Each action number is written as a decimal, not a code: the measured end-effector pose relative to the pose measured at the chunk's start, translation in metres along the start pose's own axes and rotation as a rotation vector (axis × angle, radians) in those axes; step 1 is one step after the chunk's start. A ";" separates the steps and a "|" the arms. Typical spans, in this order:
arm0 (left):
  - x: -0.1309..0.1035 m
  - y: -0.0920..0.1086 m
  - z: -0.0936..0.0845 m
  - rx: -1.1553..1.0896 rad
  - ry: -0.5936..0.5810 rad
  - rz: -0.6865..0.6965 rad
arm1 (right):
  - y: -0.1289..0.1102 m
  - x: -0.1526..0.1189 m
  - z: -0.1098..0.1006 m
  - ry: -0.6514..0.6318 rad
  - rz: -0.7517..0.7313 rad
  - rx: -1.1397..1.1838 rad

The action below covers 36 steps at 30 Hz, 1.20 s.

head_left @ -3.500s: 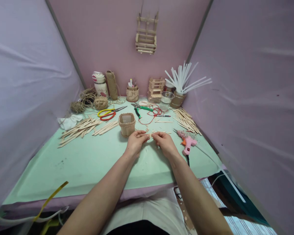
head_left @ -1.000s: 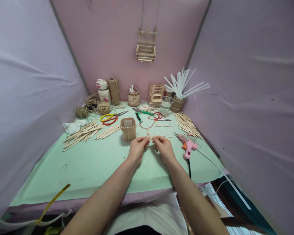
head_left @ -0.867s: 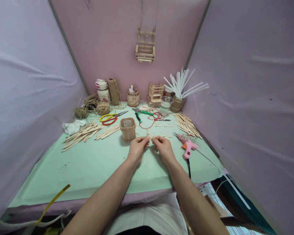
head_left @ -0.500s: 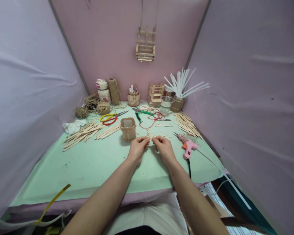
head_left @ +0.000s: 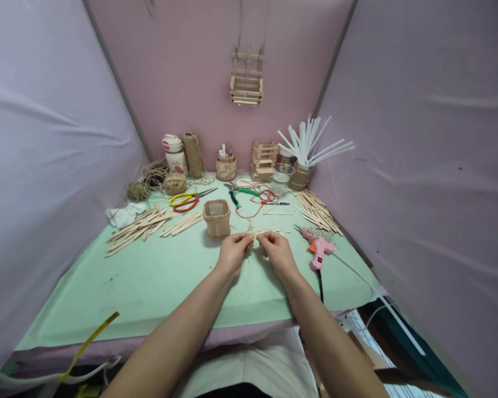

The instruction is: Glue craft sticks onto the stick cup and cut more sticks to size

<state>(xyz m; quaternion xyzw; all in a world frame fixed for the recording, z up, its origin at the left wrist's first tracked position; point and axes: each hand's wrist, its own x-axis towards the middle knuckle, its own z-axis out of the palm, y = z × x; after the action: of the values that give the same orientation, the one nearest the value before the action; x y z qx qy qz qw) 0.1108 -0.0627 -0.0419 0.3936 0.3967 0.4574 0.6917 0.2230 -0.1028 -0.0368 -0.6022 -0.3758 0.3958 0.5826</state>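
Over the middle of the table, my left hand (head_left: 234,251) is closed in a pinch, thumb against fingers. Facing it, my right hand (head_left: 278,251) pinches in the same way, the fingertips of both almost meeting. A small pale wood piece (head_left: 255,236) shows between them, mostly covered by the fingers. Just beyond my left hand stands a small square basket (head_left: 217,220) made of wooden strips, upright and open at the top. Little wood chips (head_left: 274,230) lie scattered past my fingertips. To the right of my right hand a pink glue gun (head_left: 318,249) rests on its side.
Wooden sticks lie in a left pile (head_left: 139,228) and a right pile (head_left: 318,211). Scissors (head_left: 191,200), green-handled pliers (head_left: 244,190) and red wire (head_left: 266,193) are farther back. Twine balls (head_left: 175,183), a white bottle (head_left: 176,156) and a cup of glue sticks (head_left: 302,176) line the rear.
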 end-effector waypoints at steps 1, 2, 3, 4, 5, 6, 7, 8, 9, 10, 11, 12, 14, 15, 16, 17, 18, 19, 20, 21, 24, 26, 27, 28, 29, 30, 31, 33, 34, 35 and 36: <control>0.000 0.000 0.000 -0.002 0.003 -0.003 | 0.000 0.000 0.000 0.000 -0.001 -0.003; 0.000 0.000 0.000 -0.002 0.007 -0.006 | 0.000 0.000 0.000 0.001 -0.003 -0.006; 0.000 0.000 0.001 -0.001 0.010 -0.008 | 0.000 0.000 -0.001 0.003 -0.006 -0.010; 0.000 0.000 0.001 0.000 0.012 -0.010 | 0.000 0.000 -0.001 0.006 -0.010 -0.013; 0.000 0.000 0.001 0.000 0.014 -0.011 | 0.000 0.000 -0.001 0.009 -0.014 -0.016; 0.000 0.000 0.001 -0.001 0.016 -0.011 | 0.000 0.000 -0.001 0.011 -0.020 -0.019; 0.000 0.000 0.001 -0.002 0.016 -0.011 | 0.000 0.000 -0.001 0.012 -0.024 -0.020; 0.000 0.000 0.001 -0.003 0.016 -0.012 | 0.000 0.000 -0.001 0.012 -0.028 -0.020; 0.000 -0.001 0.001 -0.005 0.016 -0.012 | 0.000 0.000 -0.001 0.011 -0.030 -0.020; 0.000 -0.001 0.001 -0.006 0.015 -0.012 | 0.000 0.000 -0.001 0.009 -0.030 -0.019; 0.000 -0.001 0.001 -0.008 0.015 -0.013 | 0.001 0.000 -0.001 0.007 -0.030 -0.019; 0.001 -0.001 0.001 -0.009 0.016 -0.014 | 0.001 0.001 -0.001 0.005 -0.029 -0.019; 0.001 -0.001 0.001 -0.011 0.018 -0.016 | 0.002 0.001 -0.002 0.002 -0.028 -0.019; 0.001 -0.001 0.001 -0.012 0.020 -0.018 | 0.002 0.001 -0.002 0.002 -0.028 -0.018; 0.001 -0.001 0.001 -0.012 0.022 -0.019 | 0.002 0.001 -0.002 0.001 -0.028 -0.018; 0.001 -0.001 0.001 -0.012 0.023 -0.020 | 0.001 0.001 -0.002 0.000 -0.028 -0.019; 0.000 0.000 0.001 -0.013 0.024 -0.020 | 0.001 0.001 -0.002 0.000 -0.027 -0.019; 0.000 0.000 0.002 -0.014 0.025 -0.019 | 0.001 0.001 -0.002 0.000 -0.027 -0.019; 0.000 0.000 0.002 -0.015 0.024 -0.019 | 0.000 0.001 -0.002 0.000 -0.027 -0.019; -0.001 0.001 0.002 -0.016 0.022 -0.020 | 0.000 0.000 -0.001 0.001 -0.028 -0.018; -0.002 0.001 0.002 -0.017 0.014 -0.023 | 0.000 0.000 -0.001 0.008 -0.037 -0.013; -0.002 0.002 0.002 -0.017 0.001 -0.028 | 0.000 0.000 0.000 0.013 -0.040 -0.011; -0.002 0.002 0.002 -0.019 -0.005 -0.031 | 0.001 0.000 0.000 0.015 -0.042 -0.012; -0.002 0.002 0.002 -0.025 -0.008 -0.035 | 0.001 0.000 0.000 0.017 -0.043 -0.013; -0.002 0.003 0.001 -0.032 -0.004 -0.037 | 0.002 0.000 0.000 0.018 -0.044 -0.015; -0.002 0.004 0.001 -0.038 0.007 -0.036 | 0.002 0.001 0.000 0.017 -0.045 -0.019; -0.002 0.004 0.001 -0.039 0.022 -0.031 | 0.003 0.001 -0.001 0.016 -0.046 -0.023; -0.002 0.007 -0.001 -0.011 0.037 -0.012 | 0.003 0.002 -0.001 0.007 -0.044 -0.036; -0.002 0.008 -0.002 0.016 0.032 -0.004 | 0.003 0.002 -0.002 0.001 -0.043 -0.045; -0.002 0.009 -0.003 0.046 0.021 0.002 | 0.003 0.001 -0.002 -0.007 -0.041 -0.056; -0.003 0.010 -0.005 0.073 0.007 0.006 | 0.002 0.001 -0.003 -0.016 -0.040 -0.069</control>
<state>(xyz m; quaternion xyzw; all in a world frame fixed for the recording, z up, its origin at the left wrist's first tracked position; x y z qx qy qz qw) 0.1025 -0.0617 -0.0346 0.4182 0.4145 0.4458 0.6742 0.2261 -0.1034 -0.0387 -0.6109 -0.4059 0.3758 0.5663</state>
